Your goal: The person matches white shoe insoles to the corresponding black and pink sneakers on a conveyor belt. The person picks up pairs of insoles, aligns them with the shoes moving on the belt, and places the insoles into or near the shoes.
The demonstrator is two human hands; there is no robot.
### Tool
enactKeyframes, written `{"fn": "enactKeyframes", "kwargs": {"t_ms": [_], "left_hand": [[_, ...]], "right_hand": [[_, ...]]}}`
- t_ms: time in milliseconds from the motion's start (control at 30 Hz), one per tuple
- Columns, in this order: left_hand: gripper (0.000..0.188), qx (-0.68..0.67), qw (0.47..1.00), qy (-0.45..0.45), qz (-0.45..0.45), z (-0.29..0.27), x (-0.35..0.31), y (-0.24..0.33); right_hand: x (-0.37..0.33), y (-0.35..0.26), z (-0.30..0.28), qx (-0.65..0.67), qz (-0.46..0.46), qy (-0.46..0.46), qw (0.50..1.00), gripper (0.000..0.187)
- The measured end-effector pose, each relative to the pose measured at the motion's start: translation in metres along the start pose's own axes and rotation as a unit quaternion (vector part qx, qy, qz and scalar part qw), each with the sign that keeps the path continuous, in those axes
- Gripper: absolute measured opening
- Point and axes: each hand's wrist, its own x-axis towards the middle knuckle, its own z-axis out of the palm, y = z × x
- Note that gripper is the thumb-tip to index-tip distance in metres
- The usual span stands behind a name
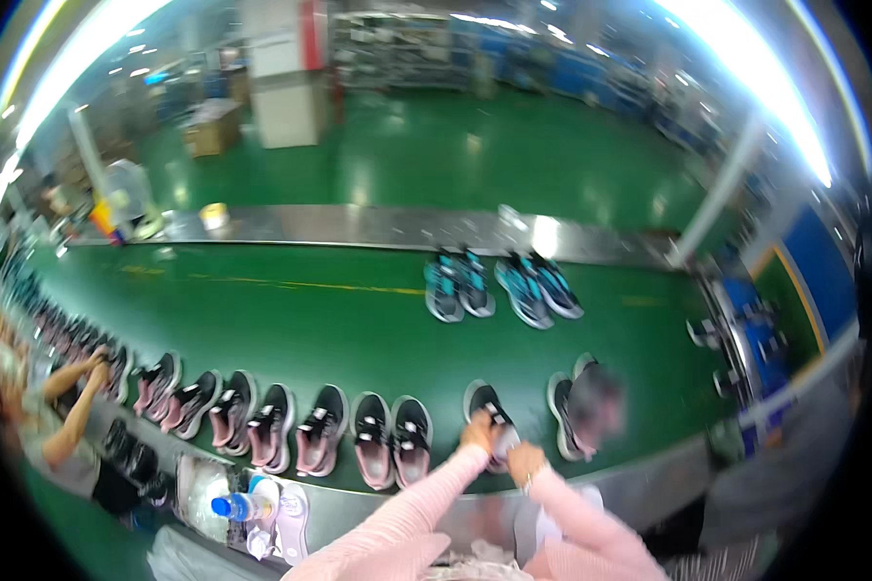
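A black sneaker (482, 395) with a pale sole lies on the green conveyor belt in front of me, toe pointing away. My left hand (477, 432) is closed on its upper, by the laces and tongue. At the heel end is my right hand (526, 463), its fingers curled in at the shoe's opening. A pale piece (504, 443) shows in that opening between my hands; whether it is an insole or the lining I cannot tell. Just to the right stands another black sneaker (561, 416), with its mate partly blurred. To the left is a black-and-pink pair (373, 436).
More black-and-pink sneakers (271, 426) line the belt's near edge leftward. Two teal-and-black pairs (460, 284) stand on the far side. Pale insoles (292, 523) and a blue-capped bottle (242, 506) lie on the near ledge. A co-worker's arms (73, 416) reach in at left.
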Motion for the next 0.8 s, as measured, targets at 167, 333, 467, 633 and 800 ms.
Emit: {"fn": "enactKeyframes", "kwargs": {"t_ms": [167, 333, 467, 633, 800], "left_hand": [[0.027, 0.205, 0.973, -0.023, 0.105, -0.034, -0.02, -0.006], [0.022, 0.245, 0.964, -0.021, 0.097, -0.06, -0.043, -0.032], [0.02, 0.218, 0.967, -0.109, 0.074, -0.077, -0.046, -0.042], [0.025, 0.171, 0.971, -0.14, 0.094, -0.08, -0.039, -0.046], [0.031, 0.113, 0.978, -0.16, 0.071, -0.075, -0.04, -0.066]], "right_hand": [[0.01, -0.063, 0.012, 0.075, 0.113, 0.074, 0.988, 0.014], [0.03, -0.113, 0.04, 0.177, 0.226, 0.135, 0.948, 0.017], [0.034, -0.12, 0.02, 0.26, 0.229, 0.046, 0.937, 0.016], [0.063, -0.111, 0.07, 0.343, 0.13, 0.131, 0.921, 0.02], [0.071, -0.122, 0.057, 0.294, 0.118, 0.027, 0.948, 0.03]]}}
